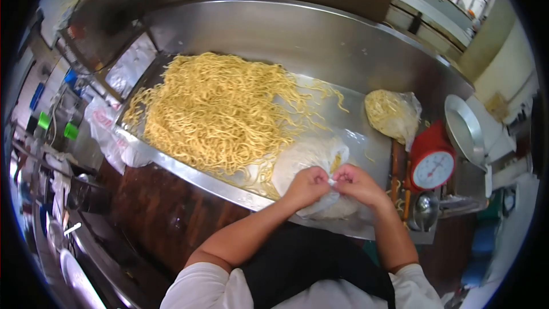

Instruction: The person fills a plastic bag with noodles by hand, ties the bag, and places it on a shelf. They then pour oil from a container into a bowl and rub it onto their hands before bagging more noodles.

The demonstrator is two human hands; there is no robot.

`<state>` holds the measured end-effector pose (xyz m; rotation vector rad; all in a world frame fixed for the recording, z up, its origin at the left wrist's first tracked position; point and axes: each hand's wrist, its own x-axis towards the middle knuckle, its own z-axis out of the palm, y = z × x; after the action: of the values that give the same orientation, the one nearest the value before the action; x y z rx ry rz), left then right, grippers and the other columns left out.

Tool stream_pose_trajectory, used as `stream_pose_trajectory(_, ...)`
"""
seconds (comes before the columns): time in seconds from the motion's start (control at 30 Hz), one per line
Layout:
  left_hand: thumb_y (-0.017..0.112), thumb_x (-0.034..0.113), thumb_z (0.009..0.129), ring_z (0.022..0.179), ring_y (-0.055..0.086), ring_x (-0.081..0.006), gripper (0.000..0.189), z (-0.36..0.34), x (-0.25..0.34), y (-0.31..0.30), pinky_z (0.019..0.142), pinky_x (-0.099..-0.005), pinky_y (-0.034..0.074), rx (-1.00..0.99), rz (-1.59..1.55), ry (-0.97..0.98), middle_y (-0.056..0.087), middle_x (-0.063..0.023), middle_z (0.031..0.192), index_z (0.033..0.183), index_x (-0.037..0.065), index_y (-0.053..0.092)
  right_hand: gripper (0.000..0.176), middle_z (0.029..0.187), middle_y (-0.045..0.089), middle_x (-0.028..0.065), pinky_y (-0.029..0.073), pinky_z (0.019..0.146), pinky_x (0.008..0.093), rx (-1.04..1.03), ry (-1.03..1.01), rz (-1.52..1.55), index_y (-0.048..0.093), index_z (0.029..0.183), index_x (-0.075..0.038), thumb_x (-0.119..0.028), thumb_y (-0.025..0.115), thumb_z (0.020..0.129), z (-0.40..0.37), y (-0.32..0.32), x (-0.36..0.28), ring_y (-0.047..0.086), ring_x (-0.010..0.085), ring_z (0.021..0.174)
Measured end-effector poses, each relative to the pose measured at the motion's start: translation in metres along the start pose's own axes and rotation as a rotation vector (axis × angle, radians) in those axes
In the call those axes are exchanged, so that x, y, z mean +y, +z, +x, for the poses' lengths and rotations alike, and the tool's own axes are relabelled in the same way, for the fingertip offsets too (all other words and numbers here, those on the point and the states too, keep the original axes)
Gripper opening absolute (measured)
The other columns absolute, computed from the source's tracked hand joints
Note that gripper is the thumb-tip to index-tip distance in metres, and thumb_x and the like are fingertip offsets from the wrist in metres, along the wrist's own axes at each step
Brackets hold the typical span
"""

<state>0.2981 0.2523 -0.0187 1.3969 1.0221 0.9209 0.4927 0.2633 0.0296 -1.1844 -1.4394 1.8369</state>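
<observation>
A large heap of yellow noodles [217, 114] covers the left part of a steel tray table [194, 182]. At the table's front edge, my left hand [310, 186] and my right hand [357, 184] meet above a clear plastic bag [294, 163] with pale contents. The fingers of both hands are closed in a pinch on the gathered plastic between them. Beyond my right hand lies a second plastic bag [392, 113], filled with noodles. Loose noodles are strewn between the heap and the bags.
On the right stand a red scale [433, 163] with a round dial and a metal pan [464, 129]. A metal ladle [424, 210] lies before it, beside wooden sticks. A fan [106, 20] stands back left, with white plastic bags [106, 129] hanging below.
</observation>
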Motion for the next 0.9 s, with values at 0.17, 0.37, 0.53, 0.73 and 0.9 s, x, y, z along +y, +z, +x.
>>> stream_pose_trajectory(0.17,0.066,0.013,0.08,0.06,0.054,-0.0067,0.013,-0.005,0.0,-0.002,0.052,-0.0223,0.043,-0.041,0.102,-0.146,0.057,0.0006,0.065,0.088,0.004,0.06,0.014,0.081,0.063,0.0008,0.045,0.066,0.0225,0.049,-0.09,-0.491,0.066,0.098,-0.002,-0.008,0.065,0.085,-0.004,-0.003,0.0,0.055,0.0058,0.073)
stream_pose_trajectory(0.37,0.071,0.022,0.082,0.06,0.056,-0.0087,0.024,-0.019,0.024,-0.004,0.056,-0.0262,0.046,-0.036,0.366,-0.069,0.061,-0.0022,0.068,0.091,0.001,0.063,0.018,0.087,0.064,0.0006,0.048,0.068,0.0237,-0.034,0.099,-0.179,0.065,0.104,-0.003,-0.009,0.063,0.087,-0.004,-0.004,-0.003,0.057,0.0071,0.076)
stream_pose_trajectory(0.53,0.069,0.021,0.084,0.062,0.057,-0.0082,0.022,-0.016,0.014,-0.001,0.055,-0.026,0.046,-0.005,-0.021,-0.194,0.062,-0.003,0.069,0.09,0.001,0.065,0.014,0.089,0.063,-0.0013,0.047,0.065,0.0242,-0.044,0.052,-0.113,0.063,0.1,-0.005,-0.012,0.063,0.088,-0.001,-0.004,0.004,0.057,0.0066,0.075)
stream_pose_trajectory(0.73,0.053,0.024,0.086,0.068,0.063,-0.0344,0.023,-0.009,0.035,-0.01,0.064,-0.0445,0.049,0.065,0.652,0.101,0.064,-0.0184,0.074,0.087,0.003,0.063,0.022,0.078,0.065,0.0074,0.046,0.059,0.0323,0.29,-0.094,-0.48,0.064,0.087,-0.006,-0.028,0.062,0.09,0.01,0.022,-0.018,0.06,0.0162,0.068)
stream_pose_trajectory(0.9,0.051,0.024,0.085,0.075,0.061,-0.0413,0.022,-0.008,0.035,-0.019,0.068,-0.0494,0.047,0.032,0.745,0.021,0.063,-0.0206,0.077,0.084,0.004,0.059,0.033,0.066,0.061,0.0126,0.046,0.055,0.0417,0.649,-0.167,-0.931,0.063,0.078,-0.008,-0.038,0.062,0.088,0.025,-0.001,0.009,0.061,0.0305,0.059)
